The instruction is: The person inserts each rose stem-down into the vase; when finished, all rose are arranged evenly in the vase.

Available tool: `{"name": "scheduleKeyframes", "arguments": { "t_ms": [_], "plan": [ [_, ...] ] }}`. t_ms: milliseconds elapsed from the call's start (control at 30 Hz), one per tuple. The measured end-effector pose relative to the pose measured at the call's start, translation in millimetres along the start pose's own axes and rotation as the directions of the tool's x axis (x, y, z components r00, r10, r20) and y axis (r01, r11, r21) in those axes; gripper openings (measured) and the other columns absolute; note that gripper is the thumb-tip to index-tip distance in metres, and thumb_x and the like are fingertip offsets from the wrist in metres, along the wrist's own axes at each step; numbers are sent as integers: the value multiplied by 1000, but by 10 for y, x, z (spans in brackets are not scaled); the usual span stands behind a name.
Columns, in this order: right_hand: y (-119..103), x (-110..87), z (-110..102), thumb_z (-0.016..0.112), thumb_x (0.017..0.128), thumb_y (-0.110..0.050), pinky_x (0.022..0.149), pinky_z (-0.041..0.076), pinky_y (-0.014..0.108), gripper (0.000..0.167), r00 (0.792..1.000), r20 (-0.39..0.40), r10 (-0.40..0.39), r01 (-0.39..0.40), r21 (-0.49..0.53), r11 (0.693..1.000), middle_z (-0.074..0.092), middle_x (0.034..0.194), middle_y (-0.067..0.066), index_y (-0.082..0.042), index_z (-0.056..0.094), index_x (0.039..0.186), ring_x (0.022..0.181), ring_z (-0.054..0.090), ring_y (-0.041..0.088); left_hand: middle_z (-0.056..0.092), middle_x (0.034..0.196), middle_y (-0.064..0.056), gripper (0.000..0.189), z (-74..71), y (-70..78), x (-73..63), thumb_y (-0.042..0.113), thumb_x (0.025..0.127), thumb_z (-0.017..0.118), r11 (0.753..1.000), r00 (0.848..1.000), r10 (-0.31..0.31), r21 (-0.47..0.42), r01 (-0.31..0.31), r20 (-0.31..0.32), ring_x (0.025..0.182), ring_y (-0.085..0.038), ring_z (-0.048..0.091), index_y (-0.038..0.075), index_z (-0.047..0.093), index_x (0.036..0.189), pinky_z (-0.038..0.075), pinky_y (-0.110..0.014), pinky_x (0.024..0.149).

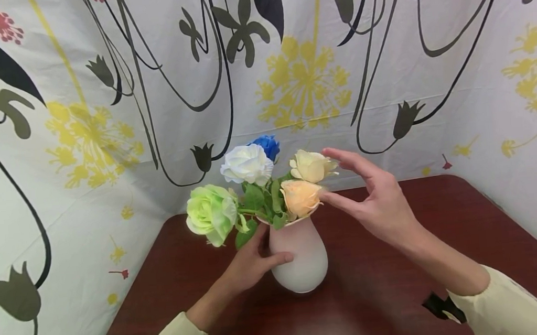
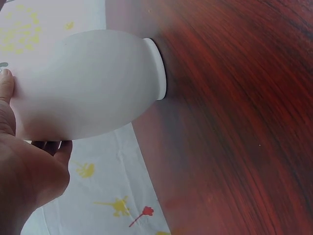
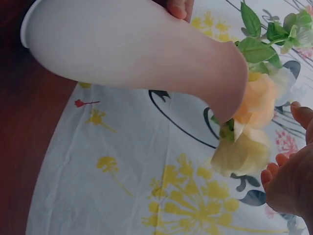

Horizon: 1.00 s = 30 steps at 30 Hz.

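A white vase (image 1: 300, 254) stands upright on the table, holding several roses. My left hand (image 1: 250, 266) grips the vase's left side below the neck, thumb across the front and fingers round behind. The left wrist view shows the fingers against the far side of the vase (image 2: 98, 83). My right hand (image 1: 382, 203) is beside the roses, thumb and forefinger spread. Its forefinger is at the cream rose (image 1: 311, 165), its thumb at the peach rose (image 1: 299, 199). A white rose (image 1: 246, 165) and a blue rose (image 1: 269, 147) stand behind; a green rose (image 1: 211, 214) leans out left.
The dark red wooden table (image 1: 378, 295) carries the vase. A white cloth (image 1: 160, 118) printed with flowers hangs behind and along both sides of it. Green leaves (image 1: 254, 200) spread over the vase's rim. Dark straps (image 1: 442, 306) show at both sleeves.
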State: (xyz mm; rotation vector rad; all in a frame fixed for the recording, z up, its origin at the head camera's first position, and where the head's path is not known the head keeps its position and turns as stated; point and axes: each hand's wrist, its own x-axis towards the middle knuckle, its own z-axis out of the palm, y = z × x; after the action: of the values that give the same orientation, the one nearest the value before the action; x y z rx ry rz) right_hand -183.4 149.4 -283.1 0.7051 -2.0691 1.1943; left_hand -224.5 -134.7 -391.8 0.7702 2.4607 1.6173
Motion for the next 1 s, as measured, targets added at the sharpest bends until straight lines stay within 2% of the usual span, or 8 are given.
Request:
{"name": "scheduleKeyframes", "arguments": {
  "t_ms": [200, 300, 433, 467, 567, 667, 833, 1000],
  "plan": [
    [136, -128, -49, 90, 84, -1, 113, 39, 20, 84, 997, 5, 75, -75, 51, 996, 59, 153, -2, -22, 53, 157, 141, 53, 16, 44, 162, 6, 94, -31, 58, -29, 37, 95, 84, 1000, 1000, 0, 9, 0, 14, 141, -20, 51, 37, 24, 168, 47, -49, 112],
    [206, -197, -57, 89, 85, 1, 113, 39, 20, 86, 994, 15, 108, -108, 95, 990, 59, 153, 2, -22, 51, 158, 141, 53, 18, 38, 167, 7, 92, -80, 156, -44, 25, 97, 82, 993, 993, 115, -35, -114, 30, 148, -20, 44, 33, 25, 169, 43, -49, 116],
    [296, -293, -44, 89, 87, -4, 111, 38, 15, 88, 986, 48, 161, -165, 107, 980, 56, 156, 3, -22, 45, 161, 144, 51, 21, 33, 170, 3, 94, -166, 229, -61, 8, 94, 82, 953, 954, 301, -29, -301, -9, 157, -22, 30, 26, 27, 168, 32, -51, 123],
    [318, -315, -34, 89, 87, -6, 111, 38, 14, 88, 983, 58, 174, -180, 104, 978, 55, 157, 4, -21, 44, 162, 145, 50, 22, 33, 170, 4, 94, -189, 221, -69, 9, 94, 83, 951, 951, 308, -5, -309, -31, 158, -21, 28, 27, 27, 168, 30, -50, 124],
    [391, -372, 18, 89, 88, -10, 110, 38, 12, 89, 973, 94, 210, -220, 112, 969, 54, 158, 6, -17, 41, 163, 146, 49, 25, 31, 169, 12, 93, -249, 169, -122, 20, 95, 84, 976, 969, 218, 42, -214, -115, 157, -14, 26, 36, 27, 166, 28, -49, 124],
    [464, -419, 99, 89, 88, -11, 109, 40, 13, 89, 960, 134, 246, -264, 140, 954, 53, 158, 10, -11, 40, 163, 145, 50, 29, 31, 168, 11, 92, -302, 108, -154, 21, 96, 83, 986, 969, 159, -12, -165, -187, 156, -13, 28, 36, 26, 166, 30, -48, 124],
    [535, -488, 247, 90, 89, -18, 113, 46, 31, 92, 929, 205, 309, -341, 143, 929, 51, 159, 12, -8, 38, 164, 144, 51, 34, 46, 159, -6, 91, -342, 93, -184, -8, 91, 79, 936, 919, 279, -137, -325, -278, 147, -26, 45, 16, 31, 164, 43, -41, 117],
    [565, -542, 373, 91, 87, -20, 111, 45, 59, 90, 912, 247, 328, -372, 160, 914, 54, 156, 13, -7, 42, 161, 141, 54, 35, 57, 146, -9, 77, -361, 135, -241, -13, 89, 79, 931, 894, 296, -108, -349, -337, 135, -20, 58, 3, 45, 155, 51, -35, 108]
  ]
}}
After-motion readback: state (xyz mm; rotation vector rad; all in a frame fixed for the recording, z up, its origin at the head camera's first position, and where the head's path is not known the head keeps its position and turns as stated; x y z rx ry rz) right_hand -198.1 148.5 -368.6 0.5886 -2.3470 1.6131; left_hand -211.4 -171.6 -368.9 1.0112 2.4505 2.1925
